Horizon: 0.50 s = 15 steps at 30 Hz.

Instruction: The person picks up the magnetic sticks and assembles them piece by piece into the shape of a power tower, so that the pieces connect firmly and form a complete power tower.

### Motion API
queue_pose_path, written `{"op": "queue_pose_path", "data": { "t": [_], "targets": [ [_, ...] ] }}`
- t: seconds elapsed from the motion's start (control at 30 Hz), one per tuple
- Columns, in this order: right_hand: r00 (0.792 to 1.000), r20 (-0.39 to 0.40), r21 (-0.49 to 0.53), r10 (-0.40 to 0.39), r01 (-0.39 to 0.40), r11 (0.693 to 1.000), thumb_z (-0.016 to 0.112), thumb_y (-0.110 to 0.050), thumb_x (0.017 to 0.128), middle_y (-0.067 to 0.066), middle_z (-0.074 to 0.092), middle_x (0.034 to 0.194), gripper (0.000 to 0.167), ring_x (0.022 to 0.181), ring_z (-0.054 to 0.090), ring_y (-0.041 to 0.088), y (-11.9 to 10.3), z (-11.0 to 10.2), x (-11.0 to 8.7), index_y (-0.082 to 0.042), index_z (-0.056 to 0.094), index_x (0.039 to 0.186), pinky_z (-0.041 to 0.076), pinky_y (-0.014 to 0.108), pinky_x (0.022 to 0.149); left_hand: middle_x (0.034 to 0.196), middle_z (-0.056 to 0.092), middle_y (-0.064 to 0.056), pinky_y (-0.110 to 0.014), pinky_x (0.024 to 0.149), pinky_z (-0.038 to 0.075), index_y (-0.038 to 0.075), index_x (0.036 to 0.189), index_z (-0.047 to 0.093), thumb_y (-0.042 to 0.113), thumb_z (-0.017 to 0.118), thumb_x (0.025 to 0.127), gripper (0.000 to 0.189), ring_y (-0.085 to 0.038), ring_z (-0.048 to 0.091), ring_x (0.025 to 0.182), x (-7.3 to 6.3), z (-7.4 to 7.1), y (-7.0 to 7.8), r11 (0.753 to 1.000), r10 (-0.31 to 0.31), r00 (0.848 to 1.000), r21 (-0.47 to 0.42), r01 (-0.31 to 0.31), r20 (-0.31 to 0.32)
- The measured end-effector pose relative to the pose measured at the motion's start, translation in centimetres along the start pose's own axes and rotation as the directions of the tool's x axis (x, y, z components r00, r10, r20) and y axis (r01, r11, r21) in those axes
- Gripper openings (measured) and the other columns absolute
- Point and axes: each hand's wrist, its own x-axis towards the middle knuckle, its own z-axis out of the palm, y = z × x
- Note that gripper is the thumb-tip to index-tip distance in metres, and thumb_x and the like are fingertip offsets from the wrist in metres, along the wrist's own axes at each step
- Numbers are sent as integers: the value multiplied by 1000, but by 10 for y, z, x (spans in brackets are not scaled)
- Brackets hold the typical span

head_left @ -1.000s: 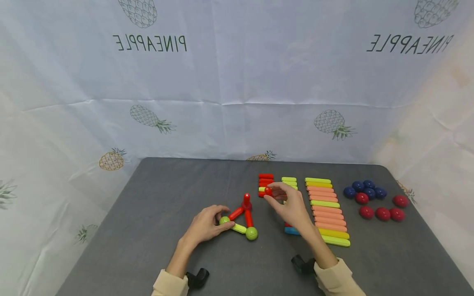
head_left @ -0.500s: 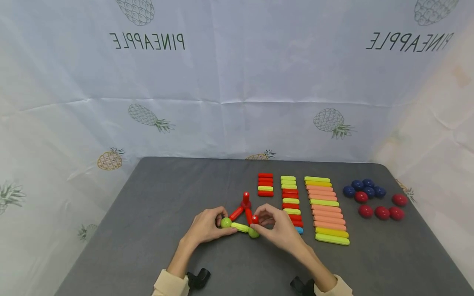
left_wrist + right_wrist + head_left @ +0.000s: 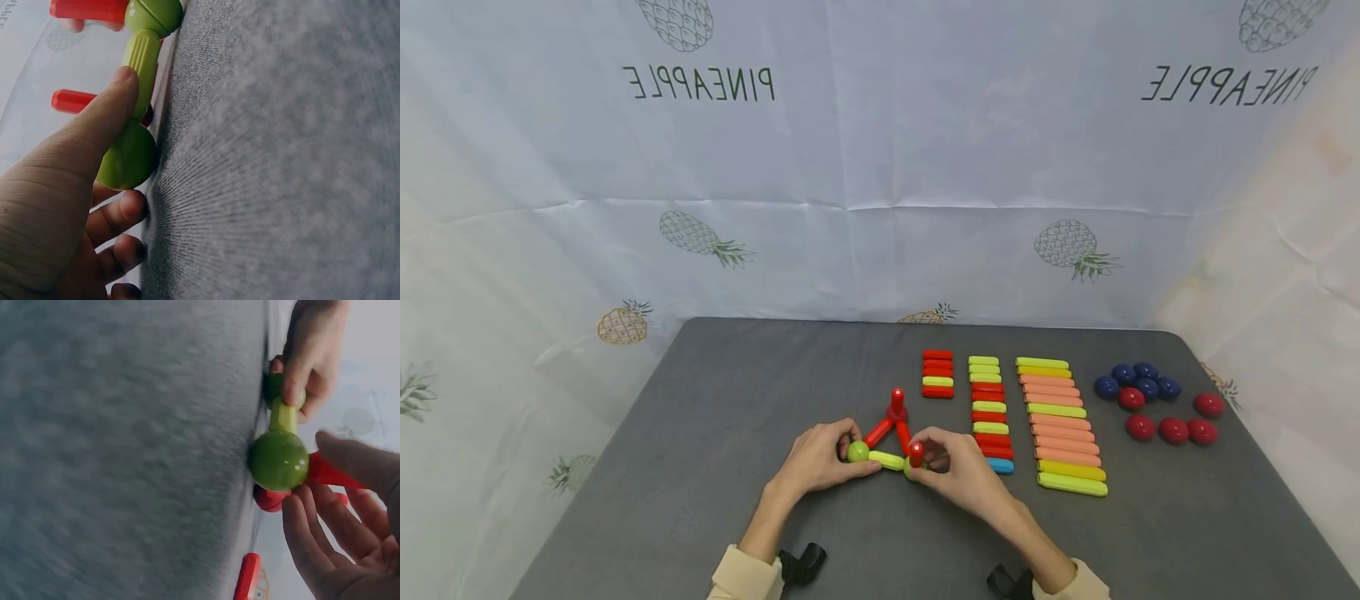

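A triangle of two red sticks (image 3: 878, 432) and a yellow-green stick (image 3: 886, 460) lies on the table. Green balls join its near corners, and a red ball (image 3: 897, 413) with an upright red stick (image 3: 897, 397) forms the far one. My left hand (image 3: 823, 454) holds the left green ball (image 3: 128, 156), its thumb along the yellow-green stick. Between thumb and fingers, my right hand (image 3: 962, 471) pinches another red stick (image 3: 916, 454). That stick stands upright on the right green ball (image 3: 279, 460), its lower end against the ball.
Right of the triangle are a short column of red and yellow-green sticks (image 3: 937, 365), a longer mixed column (image 3: 988, 417) and a column of longer sticks (image 3: 1064, 433). Several dark blue balls (image 3: 1124, 374) and red balls (image 3: 1172, 431) sit at the far right on the grey table (image 3: 737, 375).
My right hand has brought the red stick left and down from beside the short sticks onto the right green ball. The left hand has barely moved and keeps hold of the left green ball.
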Motion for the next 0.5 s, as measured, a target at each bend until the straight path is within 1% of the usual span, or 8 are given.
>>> {"op": "queue_pose_path", "data": {
  "t": [0.13, 0.23, 0.3, 0.4, 0.47, 0.5],
  "targets": [
    [1000, 4, -28, -6, 6, 1000, 83, -9, 84, 1, 75, 97, 24, 80, 66, 6, 2, 2, 3, -11, 72, 105, 59, 21, 76, 64, 47, 14, -18, 49, 28, 27, 84, 61, 57, 84, 77, 38, 3, 36, 52, 0, -1, 0, 1000, 1, 1000, 6, -1, 15],
    [1000, -12, -34, -22, 22, 999, 83, -7, 84, 1, 75, 97, 25, 80, 67, 8, 4, 2, 4, -9, 72, 106, 59, 22, 76, 63, 48, 14, -18, 50, 29, 27, 82, 61, 60, 83, 77, 39, 4, 37, 52, -1, -4, -1, 1000, 17, 998, -5, -16, 55],
    [999, -23, -42, -29, 28, 999, 83, -5, 83, 2, 75, 98, 26, 81, 68, 10, 4, 1, 4, -7, 73, 107, 60, 23, 76, 63, 49, 14, -17, 51, 30, 26, 81, 62, 58, 82, 78, 38, 4, 38, 52, -2, -7, -2, 998, 50, 994, -42, -46, 97],
    [999, -30, -66, -31, 29, 997, 82, -2, 83, 5, 76, 101, 30, 85, 70, 15, 5, -5, 5, -4, 73, 111, 61, 26, 78, 59, 48, 14, -16, 51, 32, 23, 76, 64, 50, 80, 84, 32, 5, 38, 51, -4, -12, -4, 988, 94, 983, -140, -71, 160],
    [999, -25, -96, -26, 23, 995, 81, 1, 83, 8, 75, 106, 32, 90, 70, 20, 4, -13, 6, -2, 72, 114, 62, 31, 80, 57, 46, 11, -16, 52, 32, 18, 73, 63, 44, 79, 87, 34, 4, 37, 50, -5, -14, -6, 977, 107, 982, -199, -75, 155],
    [999, -27, -116, -21, 18, 993, 80, 3, 83, 10, 75, 108, 33, 92, 71, 22, 4, -18, 7, -2, 72, 115, 62, 33, 81, 59, 46, 10, -16, 53, 32, 16, 74, 62, 43, 78, 88, 34, 3, 37, 52, -5, -14, -7, 975, 102, 985, -213, -71, 137]
  ]
}}
